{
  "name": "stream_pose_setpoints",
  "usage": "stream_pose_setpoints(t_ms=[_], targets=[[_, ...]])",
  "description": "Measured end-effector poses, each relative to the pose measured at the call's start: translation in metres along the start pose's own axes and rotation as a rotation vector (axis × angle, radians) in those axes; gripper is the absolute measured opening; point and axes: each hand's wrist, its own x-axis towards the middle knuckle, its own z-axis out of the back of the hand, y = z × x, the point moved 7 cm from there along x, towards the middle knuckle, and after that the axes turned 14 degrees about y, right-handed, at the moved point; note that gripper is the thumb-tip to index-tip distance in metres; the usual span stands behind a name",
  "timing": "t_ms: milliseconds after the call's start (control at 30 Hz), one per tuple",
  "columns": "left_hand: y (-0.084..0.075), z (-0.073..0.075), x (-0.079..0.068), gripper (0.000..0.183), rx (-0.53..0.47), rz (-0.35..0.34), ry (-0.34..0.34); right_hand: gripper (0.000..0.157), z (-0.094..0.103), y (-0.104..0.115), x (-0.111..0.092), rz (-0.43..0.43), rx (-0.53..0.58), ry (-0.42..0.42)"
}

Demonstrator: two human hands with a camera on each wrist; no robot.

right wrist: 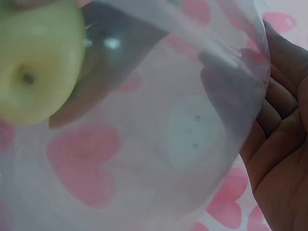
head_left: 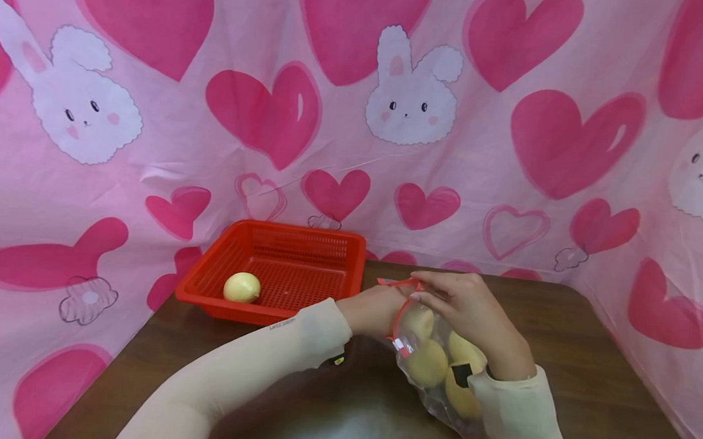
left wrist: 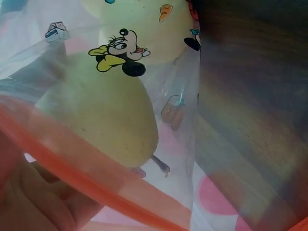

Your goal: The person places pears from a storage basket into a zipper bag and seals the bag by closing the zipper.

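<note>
A clear zip bag [head_left: 437, 400] with an orange-red top edge and cartoon prints hangs between my hands. Several pale yellow pears [head_left: 428, 364] are inside it; one pear [left wrist: 103, 115] shows its stem in the left wrist view. My right hand [head_left: 472, 312] pinches the bag's top edge from above, fingers pointing left. My left hand [head_left: 379, 310] grips the top edge from the left side, its fingertips hidden behind the bag in the head view. Another pear [head_left: 242, 287] lies in the red basket [head_left: 269, 316].
The basket stands at the back left of the brown wooden table [head_left: 342, 404]. A pink curtain [head_left: 343, 153] with hearts and rabbits hangs behind the table and along both sides.
</note>
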Motion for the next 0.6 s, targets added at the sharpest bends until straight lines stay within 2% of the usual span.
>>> stream_pose_setpoints(t_ms=[133,233,433,533,600], targets=[[-0.003,0.002,0.007,0.042,-0.03,-0.017,-0.037,0.042,0.0,0.002,0.001,-0.003,0.007,0.012],[-0.004,0.0,0.014,0.044,-0.075,-0.012,-0.046,0.041,-0.001,0.003,-0.001,-0.015,0.021,0.033],[-0.005,-0.007,0.026,0.062,-0.003,0.077,-0.012,0.041,-0.002,0.003,-0.003,-0.015,0.032,0.042],[-0.005,-0.009,0.029,0.063,0.018,0.102,0.023,0.041,-0.001,0.004,-0.002,0.018,0.029,0.019],[-0.003,-0.011,0.03,0.057,-0.012,0.114,0.045,0.041,-0.002,0.005,-0.001,0.044,0.041,0.015]])
